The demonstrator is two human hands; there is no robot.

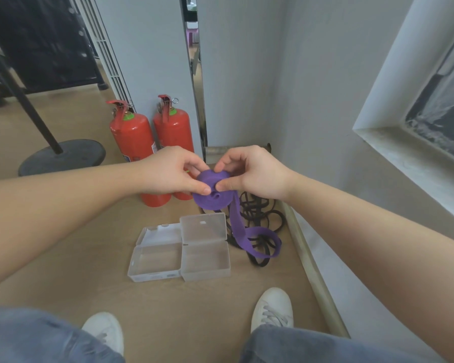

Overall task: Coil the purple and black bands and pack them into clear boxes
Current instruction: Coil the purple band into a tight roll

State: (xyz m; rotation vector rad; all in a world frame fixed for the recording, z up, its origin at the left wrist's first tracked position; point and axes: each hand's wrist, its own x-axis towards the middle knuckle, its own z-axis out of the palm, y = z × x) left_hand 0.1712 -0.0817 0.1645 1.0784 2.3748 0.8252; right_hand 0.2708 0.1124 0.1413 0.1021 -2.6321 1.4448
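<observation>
A purple band [213,199] is partly wound into a coil held in the air above the floor. My left hand [172,170] pinches the coil's left side and my right hand [249,171] pinches its top and right side. The band's loose tail hangs down and loops on the floor at the right. A black band [260,213] lies tangled on the floor under and behind that tail. Two clear boxes stand open side by side on the floor below my hands: the left clear box [154,254] and the right clear box [205,248], both with nothing in them.
Two red fire extinguishers [133,142] stand against the wall just behind my left hand. A black round stand base [63,155] sits at the left. A wall and skirting [307,252] run along the right. My white shoes [273,307] are at the bottom.
</observation>
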